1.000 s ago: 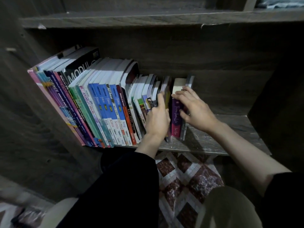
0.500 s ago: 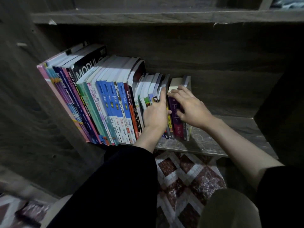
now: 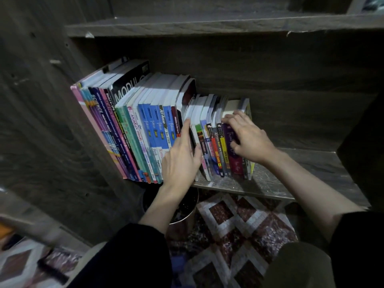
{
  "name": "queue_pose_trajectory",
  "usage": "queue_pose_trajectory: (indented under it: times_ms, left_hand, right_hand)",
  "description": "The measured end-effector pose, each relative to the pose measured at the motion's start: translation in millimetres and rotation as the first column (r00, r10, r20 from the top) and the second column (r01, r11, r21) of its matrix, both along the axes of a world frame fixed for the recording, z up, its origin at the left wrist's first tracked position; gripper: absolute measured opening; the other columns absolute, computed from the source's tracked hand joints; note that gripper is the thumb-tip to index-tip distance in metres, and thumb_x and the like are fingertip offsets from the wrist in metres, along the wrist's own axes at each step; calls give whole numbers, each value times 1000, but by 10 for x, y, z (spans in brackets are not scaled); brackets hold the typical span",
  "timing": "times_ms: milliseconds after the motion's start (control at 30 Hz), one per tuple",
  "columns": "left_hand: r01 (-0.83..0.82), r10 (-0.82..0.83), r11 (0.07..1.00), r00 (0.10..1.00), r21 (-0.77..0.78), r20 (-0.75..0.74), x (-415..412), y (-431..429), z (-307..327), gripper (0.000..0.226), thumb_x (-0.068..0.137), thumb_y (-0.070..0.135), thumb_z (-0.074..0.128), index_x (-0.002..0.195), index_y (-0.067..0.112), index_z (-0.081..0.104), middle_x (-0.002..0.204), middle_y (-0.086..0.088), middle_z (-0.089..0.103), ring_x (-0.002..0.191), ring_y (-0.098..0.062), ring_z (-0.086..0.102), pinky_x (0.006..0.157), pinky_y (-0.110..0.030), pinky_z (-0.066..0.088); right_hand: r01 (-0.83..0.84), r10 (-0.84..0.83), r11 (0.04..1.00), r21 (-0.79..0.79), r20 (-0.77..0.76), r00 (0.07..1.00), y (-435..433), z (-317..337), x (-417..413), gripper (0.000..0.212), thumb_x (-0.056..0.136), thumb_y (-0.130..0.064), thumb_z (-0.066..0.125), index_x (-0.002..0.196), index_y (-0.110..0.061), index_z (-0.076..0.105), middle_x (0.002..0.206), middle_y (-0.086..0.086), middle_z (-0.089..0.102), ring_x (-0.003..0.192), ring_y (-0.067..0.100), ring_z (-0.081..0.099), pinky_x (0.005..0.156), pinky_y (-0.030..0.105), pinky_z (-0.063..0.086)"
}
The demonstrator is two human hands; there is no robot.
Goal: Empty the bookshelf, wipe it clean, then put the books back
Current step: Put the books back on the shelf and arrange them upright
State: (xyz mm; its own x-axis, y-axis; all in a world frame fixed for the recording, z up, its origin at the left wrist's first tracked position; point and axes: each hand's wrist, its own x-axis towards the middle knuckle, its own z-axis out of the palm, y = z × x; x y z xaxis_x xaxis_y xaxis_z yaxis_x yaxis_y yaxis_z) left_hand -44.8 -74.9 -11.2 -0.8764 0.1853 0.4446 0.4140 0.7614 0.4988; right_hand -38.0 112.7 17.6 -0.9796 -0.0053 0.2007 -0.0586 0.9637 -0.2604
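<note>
A dark wooden shelf holds a leaning row of tall textbooks on the left and a group of shorter books to their right. My left hand reaches with straight fingers into the gap between the tall books and the short ones, thumb against a short white book. My right hand curls its fingers over the tops of the last short books, thumb on the spine of a purple book.
Bare shelf board runs to the right of the books up to the side panel. Another shelf board hangs above. Below the shelf stand a round metal container and a patterned rug.
My left hand has slid leftward from the dark short books to the gap beside the tall ones. The short books now stand straighter and closer together under my right hand.
</note>
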Motion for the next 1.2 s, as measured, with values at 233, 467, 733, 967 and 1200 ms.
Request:
queue_pose_trajectory:
  times_ms: [233, 467, 733, 967, 1200]
  left_hand:
    - [22, -5, 988, 994, -153, 110, -102, -20, 91, 68, 97, 29, 45, 151, 33, 3, 49, 1, 44, 39, -12, 35, 39, -23, 27]
    - [31, -17, 989, 995, -144, 100, -113, -47, 131, 70, 91, 12, 44, 150, 33, 13, 46, 2, 41, 38, -12, 34, 37, -23, 30]
    - [73, -74, 997, 974, 11, 215, -141, -13, 180, 75, 86, 5, 47, 149, 31, 18, 46, 3, 38, 38, -12, 33, 37, -24, 30]
    - [52, -75, 994, 964, 97, 255, -246, 4, 254, 77, 80, 2, 48, 149, 28, 26, 49, 3, 38, 38, -9, 29, 33, -18, 24]
    - [18, -52, 989, 973, 150, 224, -88, -43, 244, 70, 82, 6, 51, 145, 31, 33, 45, 5, 39, 36, -9, 30, 32, -16, 24]
  right_hand:
    - [4, -4, 1000, -4, 6, 1000, -9, 10, 6, 62, 87, -12, 57, 142, -22, 32, 151, -2, 26, 145, 13, 5, 99, 54, 40]
    - [20, -20, 1000, -18, 15, 1000, -25, 18, 19, 62, 86, -10, 57, 141, -23, 32, 151, -1, 23, 144, 12, 5, 98, 55, 39]
    - [20, -19, 1000, -22, 17, 1000, -32, 27, 21, 62, 86, -11, 58, 142, -23, 32, 152, -1, 23, 145, 12, 5, 100, 56, 37]
    - [19, -18, 999, -31, 17, 1000, -27, 16, 11, 62, 86, -11, 58, 141, -23, 32, 152, -1, 23, 145, 12, 5, 100, 56, 37]
    - [22, -22, 999, -37, 17, 1000, -35, 12, 7, 62, 86, -12, 58, 141, -23, 32, 153, -1, 22, 145, 13, 4, 100, 56, 37]
